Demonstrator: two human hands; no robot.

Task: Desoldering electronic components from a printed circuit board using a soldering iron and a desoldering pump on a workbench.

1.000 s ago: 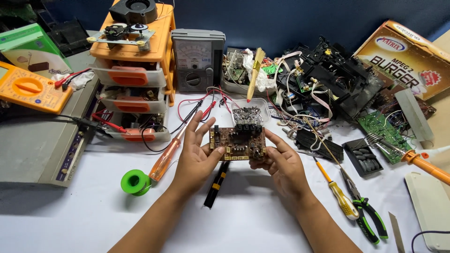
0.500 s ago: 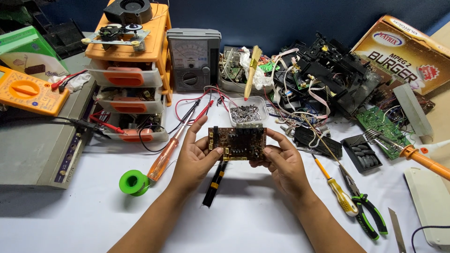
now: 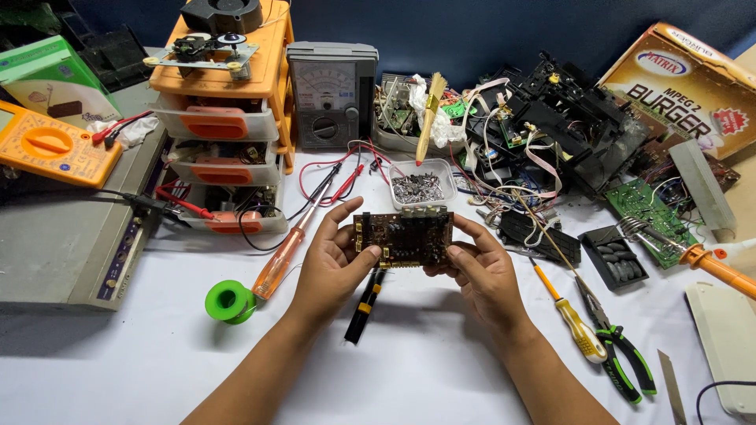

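Observation:
A small brown circuit board [image 3: 403,236] is held up over the white table, its solder side toward me. My left hand [image 3: 331,264] grips its left edge, thumb on the front. Its right edge rests in my right hand [image 3: 480,271], fingers curled behind it. Under the board lies a black and yellow tool [image 3: 362,307]. An orange-handled screwdriver [image 3: 279,260] lies just left of my left hand.
A green solder spool [image 3: 230,301], orange drawer unit [image 3: 228,118], grey analog meter [image 3: 331,94], orange multimeter [image 3: 51,149], small tub of screws [image 3: 421,185], heap of black parts and wires [image 3: 551,118], green-handled pliers [image 3: 618,346], yellow screwdriver [image 3: 571,319], soldering iron [image 3: 709,264] and cardboard box [image 3: 685,86] surround me.
Both hands have kept hold of the board and tilted it slightly. The view has shifted a little; nothing else on the table moved.

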